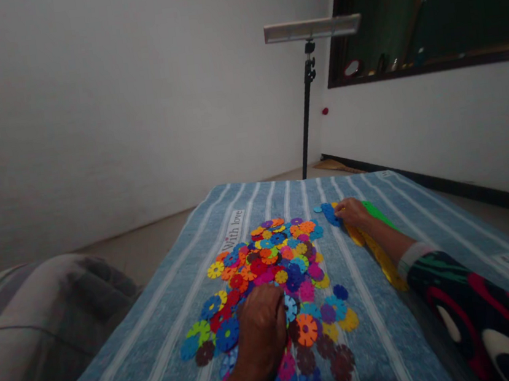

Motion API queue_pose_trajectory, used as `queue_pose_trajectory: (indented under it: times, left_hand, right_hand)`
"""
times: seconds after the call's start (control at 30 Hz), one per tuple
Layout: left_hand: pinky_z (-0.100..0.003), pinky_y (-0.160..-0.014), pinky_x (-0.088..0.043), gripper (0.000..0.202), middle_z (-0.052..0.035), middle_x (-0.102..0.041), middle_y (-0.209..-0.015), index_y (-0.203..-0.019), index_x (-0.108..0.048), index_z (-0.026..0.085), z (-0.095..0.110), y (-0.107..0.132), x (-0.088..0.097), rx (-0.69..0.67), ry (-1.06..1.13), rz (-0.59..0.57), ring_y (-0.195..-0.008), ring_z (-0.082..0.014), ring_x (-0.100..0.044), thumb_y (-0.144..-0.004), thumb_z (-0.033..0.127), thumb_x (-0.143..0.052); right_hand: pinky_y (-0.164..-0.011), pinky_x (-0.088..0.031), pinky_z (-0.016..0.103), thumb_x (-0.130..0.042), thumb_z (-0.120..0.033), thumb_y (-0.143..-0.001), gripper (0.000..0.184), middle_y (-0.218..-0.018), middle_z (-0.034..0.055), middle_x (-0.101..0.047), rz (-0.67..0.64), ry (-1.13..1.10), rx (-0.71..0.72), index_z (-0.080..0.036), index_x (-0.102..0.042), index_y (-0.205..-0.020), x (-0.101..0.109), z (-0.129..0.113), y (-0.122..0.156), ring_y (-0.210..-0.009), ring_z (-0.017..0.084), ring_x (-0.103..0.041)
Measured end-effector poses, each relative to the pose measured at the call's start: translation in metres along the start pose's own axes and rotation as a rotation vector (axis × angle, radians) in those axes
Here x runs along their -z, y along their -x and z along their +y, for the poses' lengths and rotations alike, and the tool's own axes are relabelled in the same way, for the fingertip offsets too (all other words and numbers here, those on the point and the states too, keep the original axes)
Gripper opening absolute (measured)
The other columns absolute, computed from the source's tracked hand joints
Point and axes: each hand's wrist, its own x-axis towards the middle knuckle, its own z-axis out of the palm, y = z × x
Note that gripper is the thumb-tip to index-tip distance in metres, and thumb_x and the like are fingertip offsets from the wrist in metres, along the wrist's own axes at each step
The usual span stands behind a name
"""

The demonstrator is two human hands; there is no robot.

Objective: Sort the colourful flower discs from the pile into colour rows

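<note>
A heap of flat, flower-shaped plastic discs (271, 269) in many colours lies on a blue striped cloth (163, 350). My left hand (261, 329) rests knuckles-up on the near part of the heap, fingers curled down among the discs; what they hold, if anything, is hidden. My right hand (352, 211) reaches to the far right, fingers closed on a small group of blue discs (329, 212). A row of yellow discs (384, 261) and a green piece (378, 213) lie along my right forearm, partly hidden by it.
The cloth covers a table and carries the words "With love" (234, 230). A lamp stand (308, 116) with a flat light bar stands behind the far edge. A grey cushioned seat (42, 315) sits at the left. A dark window (427, 8) is at the upper right.
</note>
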Motion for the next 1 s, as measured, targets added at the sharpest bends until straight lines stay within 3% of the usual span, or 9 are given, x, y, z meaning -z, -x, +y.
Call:
queue_pose_trajectory:
  times: [0.33, 0.57, 0.73, 0.87, 1.0]
  left_hand:
    - [-0.031, -0.066, -0.050, 0.020, -0.0063, -0.067, -0.076, -0.079, -0.061, 0.019, 0.002, 0.003, -0.001, 0.012, -0.025, -0.026, -0.072, -0.0194, -0.063, -0.089, 0.013, -0.044]
    - [-0.033, -0.069, -0.049, 0.020, -0.0068, -0.067, -0.078, -0.080, -0.061, 0.019, 0.003, 0.005, -0.003, 0.046, -0.024, -0.066, -0.075, -0.0203, -0.063, -0.088, 0.013, -0.044]
    - [-0.033, -0.070, -0.048, 0.020, -0.0071, -0.067, -0.078, -0.080, -0.061, 0.019, 0.005, 0.004, -0.003, 0.052, -0.044, -0.106, -0.074, -0.0202, -0.062, -0.087, 0.011, -0.045]
    - [-0.033, -0.071, -0.048, 0.018, -0.0071, -0.067, -0.078, -0.082, -0.062, 0.018, 0.007, 0.004, -0.004, 0.048, -0.042, -0.102, -0.075, -0.0207, -0.061, -0.085, 0.009, -0.046]
    - [-0.033, -0.072, -0.048, 0.019, -0.0072, -0.067, -0.080, -0.085, -0.063, 0.018, 0.008, 0.005, -0.006, 0.039, -0.021, -0.090, -0.077, -0.0209, -0.061, -0.086, 0.009, -0.046]
  right_hand:
    - [-0.080, -0.047, 0.032, -0.060, -0.010, -0.075, 0.017, -0.086, 0.0091, -0.074, -0.021, -0.033, 0.081, -0.017, -0.075, -0.074, 0.000, -0.010, 0.018, -0.087, 0.024, -0.068]
    - [-0.076, -0.044, 0.030, -0.060, -0.018, -0.078, 0.015, -0.084, 0.0058, -0.073, -0.166, -0.134, 0.288, -0.020, -0.074, -0.073, -0.017, -0.058, 0.064, -0.086, 0.022, -0.064]
    - [-0.067, -0.036, 0.025, -0.055, -0.023, -0.085, 0.022, -0.073, 0.0009, -0.063, -0.259, -0.069, 0.445, -0.019, -0.066, -0.066, -0.034, -0.093, 0.103, -0.074, 0.016, -0.055]
    - [-0.070, -0.035, 0.026, -0.056, -0.026, -0.087, 0.023, -0.077, 0.0011, -0.061, -0.246, -0.002, 0.460, -0.018, -0.063, -0.067, -0.039, -0.108, 0.123, -0.078, 0.015, -0.054]
    - [-0.069, -0.036, 0.027, -0.052, -0.029, -0.091, 0.030, -0.077, 0.0040, -0.064, -0.211, 0.083, 0.391, -0.019, -0.065, -0.066, -0.038, -0.119, 0.124, -0.077, 0.016, -0.056]
